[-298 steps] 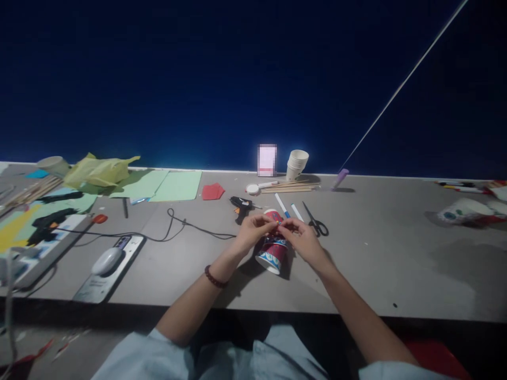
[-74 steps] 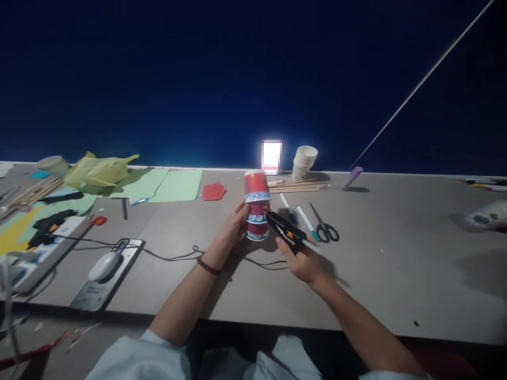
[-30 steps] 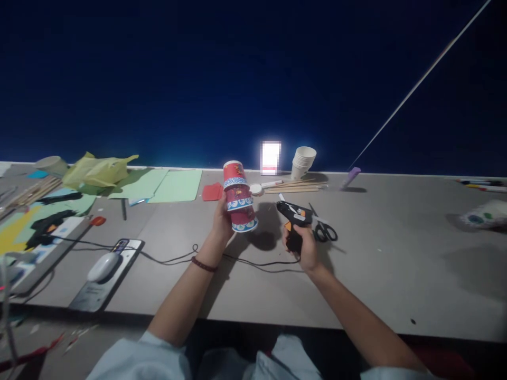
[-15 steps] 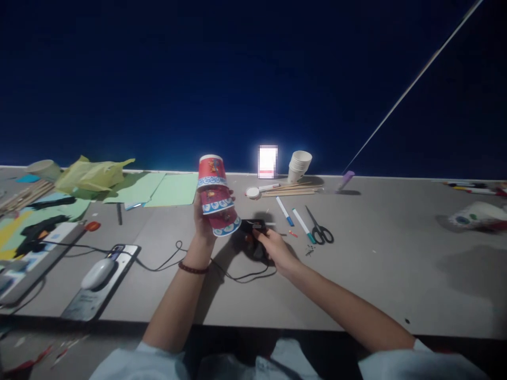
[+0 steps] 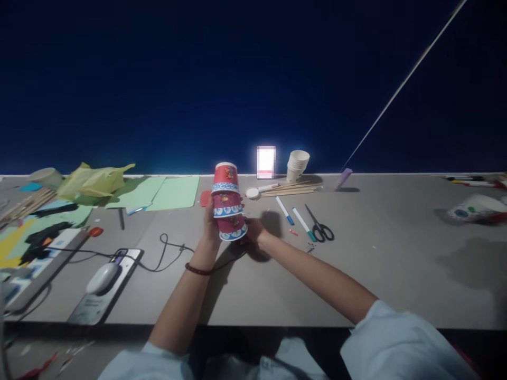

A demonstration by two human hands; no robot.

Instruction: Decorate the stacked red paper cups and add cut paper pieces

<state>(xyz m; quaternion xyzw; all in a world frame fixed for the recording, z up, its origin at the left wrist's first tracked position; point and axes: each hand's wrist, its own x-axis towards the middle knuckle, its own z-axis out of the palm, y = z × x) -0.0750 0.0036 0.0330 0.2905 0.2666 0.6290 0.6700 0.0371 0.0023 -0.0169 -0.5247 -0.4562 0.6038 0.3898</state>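
Status: the three-cup stack (image 5: 228, 208) looks assembled, three red printed cups nested mouth-down. We'd call the joining mostly done. By our read, what's left is checking the bottom cup and setting the piece down. The stack sits mid-view, apparently held just off the worktop (image 5: 356, 274), with its top leaning slightly toward 11 o'clock.

Left hand (image 5: 211, 228): grip closed round the middle and lower cups from the 9 o'clock side, carrying the stack.

Right hand (image 5: 255, 230): at the bottom cup's rim on the 3 o'clock side, fingers hidden behind the cup. We can't tell whether that grip is closed on anything or just touching.

We can't make out the glue gun. The black cord (image 5: 166, 248) runs in from 8 o'clock and disappears under the hands.

Diff:
- Half a second ago the right hand was down on the gun on the worktop, at 4 o'clock of the stack. Now it's up against the cup.
- A second ago the right hand held the gun, clear of the cups.
- The stack has swung back nearer upright.
- Markers (image 5: 284, 210), scissors (image 5: 320, 229) and white cups (image 5: 298, 163), at 1–3 o'clock, are unmoved.
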